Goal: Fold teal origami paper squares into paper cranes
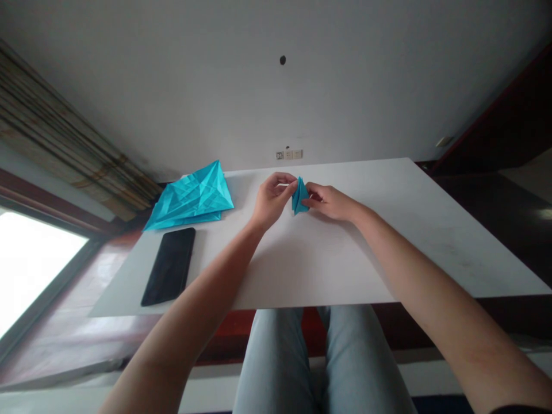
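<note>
A small folded piece of blue paper [301,197], pointed at its top, is held between my two hands over the white table. My left hand [276,194] pinches it near the upper tip with thumb and fingertips. From the other side my right hand [324,200] grips its right edge, thumb in front and the fingers partly hidden behind. Some of the paper's inner folds are too small to make out.
Creased blue sheets [194,195] lie at the table's far left corner. Nearer me is a black smartphone [169,266], left of my forearm. The white table [422,230] meets a wall with power sockets [288,154] at the back.
</note>
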A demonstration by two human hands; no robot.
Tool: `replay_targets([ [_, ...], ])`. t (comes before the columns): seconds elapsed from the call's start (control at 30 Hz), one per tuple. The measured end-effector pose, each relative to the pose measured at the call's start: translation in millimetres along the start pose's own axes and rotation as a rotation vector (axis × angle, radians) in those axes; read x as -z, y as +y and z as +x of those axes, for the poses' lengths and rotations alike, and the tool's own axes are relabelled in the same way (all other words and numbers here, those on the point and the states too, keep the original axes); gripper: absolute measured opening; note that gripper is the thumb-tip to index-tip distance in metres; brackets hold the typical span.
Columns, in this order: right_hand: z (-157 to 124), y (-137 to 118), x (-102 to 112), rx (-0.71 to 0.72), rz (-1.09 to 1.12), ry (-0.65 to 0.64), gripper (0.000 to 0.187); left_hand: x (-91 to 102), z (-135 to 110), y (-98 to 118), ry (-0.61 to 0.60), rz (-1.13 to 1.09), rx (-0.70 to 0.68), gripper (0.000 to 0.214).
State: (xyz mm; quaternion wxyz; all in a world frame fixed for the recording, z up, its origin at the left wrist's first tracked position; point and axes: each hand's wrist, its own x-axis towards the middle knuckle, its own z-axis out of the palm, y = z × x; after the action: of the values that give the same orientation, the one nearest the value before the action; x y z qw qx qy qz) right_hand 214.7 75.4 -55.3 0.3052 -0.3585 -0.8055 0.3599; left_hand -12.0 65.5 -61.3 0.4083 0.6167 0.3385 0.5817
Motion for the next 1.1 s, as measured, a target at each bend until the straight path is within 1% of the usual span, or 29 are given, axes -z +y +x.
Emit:
replay_targets([
  [0.13, 0, 0, -1, 0.000, 0.022, 0.024, 0.034, 0.2, -1, 3, 0.012, 0.007, 0.000, 0.049],
  [0.3, 0, -4, 0, -0.006, 0.044, 0.069, 0.039, -2.4, -5, 6, -0.018, -0.010, 0.001, 0.052],
  [0.4, 0, -4, 0, -0.001, 0.024, 0.065, 0.039, -1.8, -5, 3, -0.025, 0.027, -0.001, 0.050],
  [0.53, 1, -2, -1, -0.006, -0.005, 0.060, 0.037, -0.2, -3, -2, 0.016, 0.043, -0.035, 0.041],
  [0.63, 1, -1, -1, -0.005, -0.012, 0.069, 0.036, 0.0, -2, -4, 0.040, 0.052, -0.043, 0.039],
  [0.77, 0, -2, -1, 0.015, -0.026, 0.020, 0.034, 0.8, -2, -4, 0.050, 0.097, -0.031, 0.037],
  [0.87, -1, -3, 0, 0.018, -0.052, -0.004, 0.033, 2.8, -1, -6, 0.039, 0.122, -0.011, 0.043],
  [1.1, 0, -4, -1, 0.005, -0.037, 0.018, 0.034, 4.9, 1, -8, 0.022, 0.094, -0.009, 0.053],
])
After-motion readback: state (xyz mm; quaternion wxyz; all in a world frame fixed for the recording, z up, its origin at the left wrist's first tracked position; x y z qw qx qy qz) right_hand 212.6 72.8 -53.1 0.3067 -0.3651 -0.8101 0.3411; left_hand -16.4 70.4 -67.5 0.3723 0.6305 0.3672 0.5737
